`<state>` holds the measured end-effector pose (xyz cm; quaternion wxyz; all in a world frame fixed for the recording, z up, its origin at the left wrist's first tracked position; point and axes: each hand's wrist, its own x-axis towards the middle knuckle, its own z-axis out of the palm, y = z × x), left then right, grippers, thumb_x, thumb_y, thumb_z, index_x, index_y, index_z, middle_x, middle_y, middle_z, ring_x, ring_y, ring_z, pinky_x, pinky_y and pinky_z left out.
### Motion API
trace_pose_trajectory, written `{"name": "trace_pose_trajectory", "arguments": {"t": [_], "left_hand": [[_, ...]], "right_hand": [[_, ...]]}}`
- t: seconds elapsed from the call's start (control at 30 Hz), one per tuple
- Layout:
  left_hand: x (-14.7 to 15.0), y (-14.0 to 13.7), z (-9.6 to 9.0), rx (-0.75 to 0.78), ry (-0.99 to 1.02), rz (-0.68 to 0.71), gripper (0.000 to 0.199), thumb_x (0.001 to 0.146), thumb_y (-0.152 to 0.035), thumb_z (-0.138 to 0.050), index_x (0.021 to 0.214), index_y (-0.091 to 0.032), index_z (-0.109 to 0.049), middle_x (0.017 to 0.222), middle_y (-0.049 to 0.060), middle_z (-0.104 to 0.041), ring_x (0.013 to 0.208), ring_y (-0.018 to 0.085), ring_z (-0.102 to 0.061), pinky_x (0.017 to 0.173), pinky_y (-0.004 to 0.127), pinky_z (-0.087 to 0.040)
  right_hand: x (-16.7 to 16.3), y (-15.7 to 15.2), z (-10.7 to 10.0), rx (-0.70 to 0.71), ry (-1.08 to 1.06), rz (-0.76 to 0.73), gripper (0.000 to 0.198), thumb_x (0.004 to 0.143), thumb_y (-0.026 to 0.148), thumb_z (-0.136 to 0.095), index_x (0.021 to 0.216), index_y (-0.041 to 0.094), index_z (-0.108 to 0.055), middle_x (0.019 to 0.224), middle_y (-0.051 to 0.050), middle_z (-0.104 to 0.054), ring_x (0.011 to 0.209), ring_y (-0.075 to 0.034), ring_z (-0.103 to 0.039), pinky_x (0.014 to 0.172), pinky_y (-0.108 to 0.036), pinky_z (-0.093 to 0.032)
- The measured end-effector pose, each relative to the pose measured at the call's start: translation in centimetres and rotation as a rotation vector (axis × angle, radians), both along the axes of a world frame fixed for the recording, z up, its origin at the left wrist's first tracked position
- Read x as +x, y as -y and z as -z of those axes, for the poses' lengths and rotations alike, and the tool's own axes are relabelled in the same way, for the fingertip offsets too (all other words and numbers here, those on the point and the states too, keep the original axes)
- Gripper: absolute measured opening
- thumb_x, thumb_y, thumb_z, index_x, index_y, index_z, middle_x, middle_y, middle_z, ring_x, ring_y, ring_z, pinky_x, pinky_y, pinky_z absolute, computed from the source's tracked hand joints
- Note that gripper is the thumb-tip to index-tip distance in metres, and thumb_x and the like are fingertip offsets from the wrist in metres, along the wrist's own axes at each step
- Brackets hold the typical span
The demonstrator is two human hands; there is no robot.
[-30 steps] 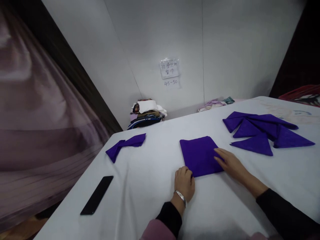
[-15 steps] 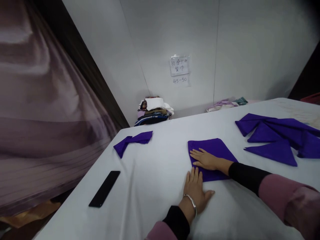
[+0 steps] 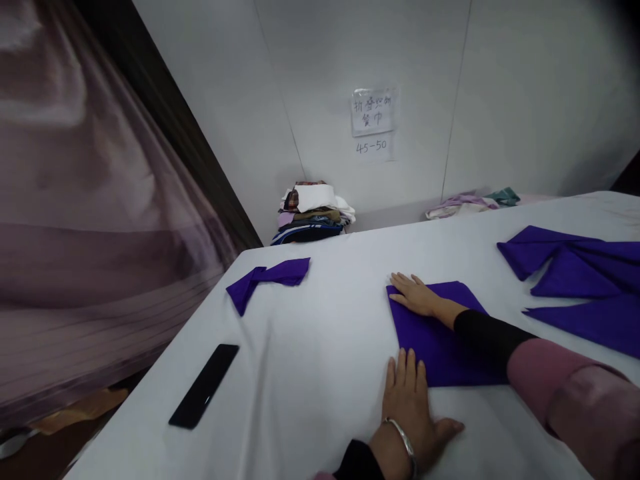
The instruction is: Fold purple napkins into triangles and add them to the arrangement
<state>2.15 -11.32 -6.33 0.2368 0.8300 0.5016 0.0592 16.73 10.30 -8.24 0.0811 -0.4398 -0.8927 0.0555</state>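
A folded purple napkin [image 3: 440, 347] lies flat on the white-covered table [image 3: 320, 360]. My right hand [image 3: 414, 295] rests on its far left corner, fingers stretched out and palm down. Just off the napkin's near left corner, my left hand [image 3: 409, 407] is flat on the tablecloth with its thumb spread wide and a silver bangle on the wrist. The fingertips of that hand are at the cloth's left edge; whether they touch it I cannot tell. My right forearm covers part of the napkin's right side.
Several purple napkins [image 3: 580, 267] overlap at the right. A twisted purple cloth [image 3: 270, 275] lies at the far left, with a black phone [image 3: 205, 387] nearer. Behind the table stand stacked clothes [image 3: 313, 213] and a wall sign [image 3: 373, 113]. A pink curtain [image 3: 100, 220] hangs at left.
My right hand has slid toward the napkin's far left corner, still flat. My left hand stays open near the close left corner. The view has shifted slightly, bringing the napkin nearer.
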Motion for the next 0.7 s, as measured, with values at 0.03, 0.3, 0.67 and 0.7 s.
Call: {"name": "trace_pose_trajectory", "arguments": {"t": [0.03, 0.3, 0.67, 0.7], "left_hand": [[0.0, 0.0, -0.1, -0.012, 0.011, -0.001, 0.08, 0.084, -0.058, -0.032, 0.143, -0.008, -0.011, 0.151, 0.014, -0.002, 0.137, 0.027, 0.009, 0.112, 0.053, -0.002], [0.4, -0.4, -0.8, -0.133, -0.004, -0.01, 0.087, 0.081, -0.061, -0.035, 0.143, -0.005, -0.012, 0.15, 0.016, 0.004, 0.137, 0.03, 0.011, 0.112, 0.053, 0.001], [0.6, -0.9, 0.1, -0.148, -0.039, -0.021, 0.09, 0.076, -0.06, -0.045, 0.142, -0.006, -0.017, 0.148, 0.017, -0.001, 0.136, 0.035, 0.003, 0.111, 0.058, -0.005], [0.6, -0.9, 0.0, -0.15, -0.036, -0.021, 0.09, 0.076, -0.059, -0.046, 0.142, -0.005, -0.016, 0.148, 0.017, -0.001, 0.136, 0.035, 0.004, 0.111, 0.058, -0.005]], "right_hand": [[-0.4, 0.5, -0.1, 0.028, -0.019, -0.021, 0.063, 0.09, 0.056, -0.022, 0.141, 0.02, -0.029, 0.146, -0.012, -0.028, 0.135, -0.026, -0.02, 0.107, -0.051, -0.017], [-4.1, 3.3, 0.8, -0.012, -0.033, -0.27, 0.065, 0.091, 0.057, -0.021, 0.142, 0.017, -0.028, 0.147, -0.012, -0.025, 0.136, -0.025, -0.016, 0.109, -0.049, -0.012], [-5.1, -5.1, 0.7, 0.007, -0.026, -0.006, 0.06, 0.089, 0.056, -0.023, 0.139, 0.024, -0.032, 0.146, -0.01, -0.03, 0.134, -0.027, -0.024, 0.105, -0.054, -0.014], [-5.2, -5.5, 0.5, 0.01, -0.032, 0.021, 0.06, 0.089, 0.056, -0.024, 0.139, 0.024, -0.032, 0.145, -0.011, -0.031, 0.133, -0.028, -0.025, 0.105, -0.055, -0.014]]}}
